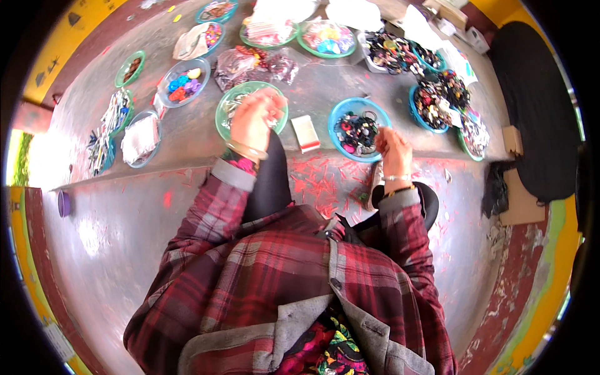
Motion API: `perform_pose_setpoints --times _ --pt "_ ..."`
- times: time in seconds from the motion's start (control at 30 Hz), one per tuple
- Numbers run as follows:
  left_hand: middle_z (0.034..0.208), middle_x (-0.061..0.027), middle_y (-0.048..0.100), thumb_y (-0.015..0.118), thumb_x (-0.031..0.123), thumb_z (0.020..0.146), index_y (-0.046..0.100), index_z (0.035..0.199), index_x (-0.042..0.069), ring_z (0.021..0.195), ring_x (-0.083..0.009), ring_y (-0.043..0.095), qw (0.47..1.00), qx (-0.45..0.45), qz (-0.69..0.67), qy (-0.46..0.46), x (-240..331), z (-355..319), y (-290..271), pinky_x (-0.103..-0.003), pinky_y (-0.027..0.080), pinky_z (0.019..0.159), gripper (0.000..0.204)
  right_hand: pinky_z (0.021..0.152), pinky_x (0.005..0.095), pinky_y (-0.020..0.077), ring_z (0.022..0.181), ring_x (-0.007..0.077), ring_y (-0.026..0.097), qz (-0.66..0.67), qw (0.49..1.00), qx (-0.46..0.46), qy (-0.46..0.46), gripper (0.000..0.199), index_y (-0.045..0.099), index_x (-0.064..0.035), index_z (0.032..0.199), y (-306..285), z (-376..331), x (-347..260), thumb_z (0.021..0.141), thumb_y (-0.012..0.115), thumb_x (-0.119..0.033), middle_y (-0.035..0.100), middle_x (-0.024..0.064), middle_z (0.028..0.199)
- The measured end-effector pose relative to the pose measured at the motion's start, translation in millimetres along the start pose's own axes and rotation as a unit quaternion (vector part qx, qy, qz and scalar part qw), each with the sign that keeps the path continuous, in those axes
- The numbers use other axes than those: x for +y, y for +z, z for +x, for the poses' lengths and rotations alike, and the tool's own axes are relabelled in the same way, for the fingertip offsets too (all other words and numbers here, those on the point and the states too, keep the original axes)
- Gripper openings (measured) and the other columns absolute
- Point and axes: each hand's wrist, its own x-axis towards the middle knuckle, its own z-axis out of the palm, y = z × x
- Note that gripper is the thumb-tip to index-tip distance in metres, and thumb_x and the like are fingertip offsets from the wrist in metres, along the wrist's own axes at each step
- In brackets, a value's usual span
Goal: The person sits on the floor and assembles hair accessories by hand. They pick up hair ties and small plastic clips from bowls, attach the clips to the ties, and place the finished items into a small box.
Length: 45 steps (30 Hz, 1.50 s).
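My left hand [255, 122] is over a light green basin [220, 117] that holds small pale, shiny pieces. Its fingers are smeared by motion, so what they hold, if anything, does not show. At the right rim of a blue basin [334, 117] is my right hand [395, 153], its fingers curled together. Anything pinched in them is too small or hidden to name. Small black items [356, 133], with some pink and white among them, fill the blue basin. Between the two basins lies a small white-and-red box [305, 134].
Basins of colourful pieces [185, 85], pens [117, 112] and dark trinkets [431, 103] stand around the ledge. A clear bag [234, 67] lies behind the green basin. Red strips [319, 184] litter the lower floor by my feet. A purple cup [64, 204] stands far left.
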Motion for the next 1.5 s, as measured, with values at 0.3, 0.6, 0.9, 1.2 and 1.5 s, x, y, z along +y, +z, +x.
perform_pose_setpoints --times 0.3,0.6,0.9,1.2,1.5 --pt "0.088 -0.0094 0.060 0.046 0.011 0.082 0.055 0.095 0.003 0.075 -0.0179 0.059 0.868 0.055 0.188 -0.456 -178 -72 -13 -0.028 0.047 0.063 0.018 0.047 0.0239 0.0456 0.054 0.0121 0.059 -0.320 0.935 -0.116 0.099 0.020 0.063 -0.0024 0.082 14 20 122 0.076 0.056 -0.020 0.062 0.0067 0.068" --pt "0.088 -0.0116 0.059 0.042 0.009 0.083 0.051 0.096 0.000 0.075 -0.0209 0.059 0.904 0.114 0.215 -0.351 -158 -63 -31 -0.029 0.048 0.065 0.018 0.064 0.0346 0.0493 0.068 0.0250 0.062 -0.510 0.857 -0.061 0.048 0.048 0.053 -0.0024 0.105 29 42 251 0.070 0.061 -0.035 0.062 0.0185 0.082" --pt "0.087 -0.0113 0.060 0.042 0.010 0.085 0.054 0.092 -0.001 0.081 -0.0184 0.059 0.906 0.122 0.204 -0.350 -145 -65 -37 -0.027 0.048 0.068 0.017 0.076 0.0378 0.0456 0.089 0.0345 0.057 -0.499 0.847 0.134 0.128 0.058 0.050 -0.0059 0.108 81 69 258 0.063 0.064 -0.040 0.059 0.0234 0.093" --pt "0.090 -0.0125 0.060 0.042 0.010 0.085 0.053 0.097 -0.003 0.080 -0.0188 0.059 0.906 0.118 0.195 -0.356 -144 -66 -44 -0.029 0.048 0.070 0.020 0.043 0.0364 0.0450 0.049 0.0224 0.057 -0.408 0.887 0.195 0.093 0.019 0.058 -0.0005 0.076 77 80 294 0.062 0.063 -0.012 0.057 0.0083 0.061" --pt "0.081 -0.0081 0.060 0.043 0.009 0.084 0.056 0.092 0.002 0.069 -0.0142 0.057 0.901 0.169 0.342 -0.205 -165 -60 -64 -0.026 0.046 0.059 0.017 0.047 0.0308 0.0434 0.052 0.0184 0.053 -0.024 0.918 0.030 0.395 0.018 0.055 -0.0064 0.085 85 63 220 0.074 0.061 -0.019 0.055 0.0073 0.066"
